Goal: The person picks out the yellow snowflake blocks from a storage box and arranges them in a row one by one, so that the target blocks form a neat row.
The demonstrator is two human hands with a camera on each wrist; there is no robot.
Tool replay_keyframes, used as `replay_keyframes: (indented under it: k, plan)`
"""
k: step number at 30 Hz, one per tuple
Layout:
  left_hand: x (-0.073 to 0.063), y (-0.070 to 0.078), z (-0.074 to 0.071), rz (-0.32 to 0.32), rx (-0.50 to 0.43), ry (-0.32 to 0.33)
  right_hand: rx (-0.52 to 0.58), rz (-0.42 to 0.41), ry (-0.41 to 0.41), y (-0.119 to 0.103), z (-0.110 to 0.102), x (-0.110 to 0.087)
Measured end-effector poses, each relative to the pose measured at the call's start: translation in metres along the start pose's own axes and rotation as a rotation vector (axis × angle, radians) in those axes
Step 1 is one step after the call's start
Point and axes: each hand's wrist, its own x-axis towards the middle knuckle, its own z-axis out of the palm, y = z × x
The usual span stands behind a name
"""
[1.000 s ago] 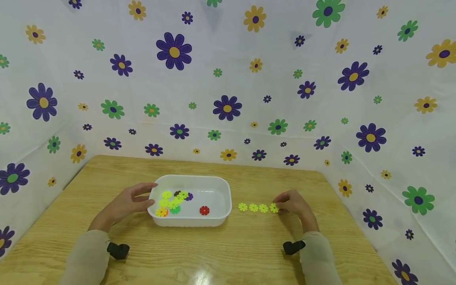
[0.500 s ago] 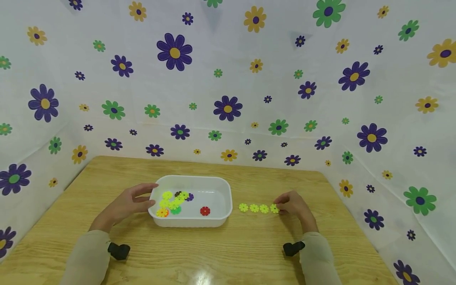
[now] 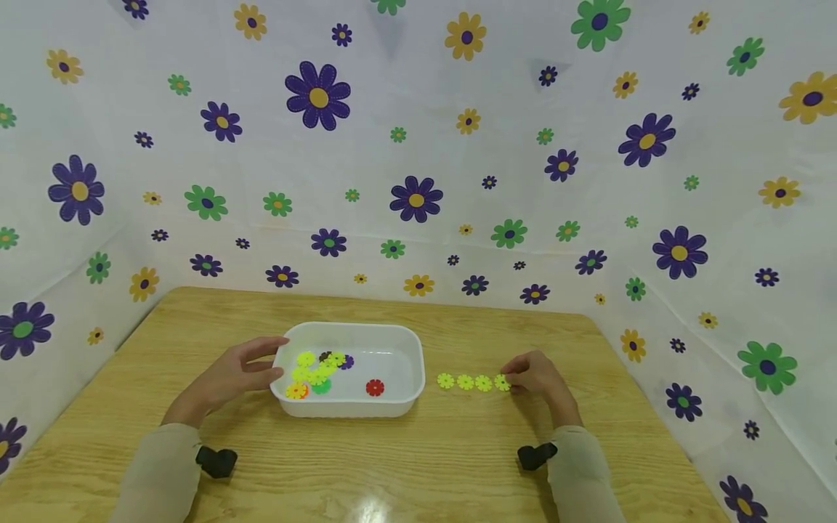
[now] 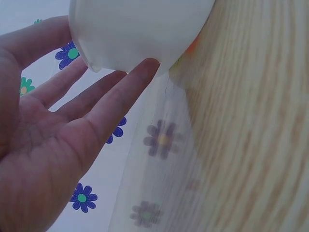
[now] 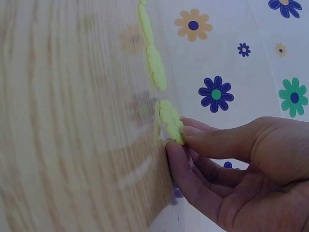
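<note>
My right hand [image 3: 539, 376] pinches a yellow-green notched plastic disc [image 5: 171, 121] between thumb and fingertip, at the right end of a short row. In the right wrist view the disc is tipped up slightly at the tabletop. Three matching discs [image 3: 465, 382] lie flat in line to its left. My left hand [image 3: 235, 372] has its fingers extended, with the tips at the left end of a white plastic tray [image 3: 353, 408]. The left wrist view shows those fingertips [image 4: 148, 65] against the tray's outer wall.
Inside the tray, several yellow-green discs [image 3: 318, 376] pile at the left with green, orange, purple and dark ones. A red disc [image 3: 375, 387] lies apart near the front. Behind the wooden table [image 3: 366, 465] hangs a white flower-printed cloth [image 3: 366, 160], which also encloses both sides.
</note>
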Motion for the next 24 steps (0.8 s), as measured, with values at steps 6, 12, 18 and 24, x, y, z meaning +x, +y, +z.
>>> replay_keyframes:
  k: [6,12,18,24]
  plan:
    - [-0.0004,-0.0013,-0.001,0.012,0.002,-0.002,-0.02,-0.015,0.007,-0.0028,0.0006,-0.0024]
    - [-0.0003,-0.0012,-0.0008,0.011,-0.005,-0.001,-0.024,-0.024,0.016,-0.0024,0.0014,-0.0024]
    - [-0.0005,-0.0004,-0.0009,0.009,-0.004,0.001,-0.023,-0.007,0.012,-0.003,0.0013,-0.0018]
    - [-0.0009,0.0004,-0.0005,0.011,-0.005,-0.001,-0.021,-0.01,0.013,-0.0025,0.0022,-0.0024]
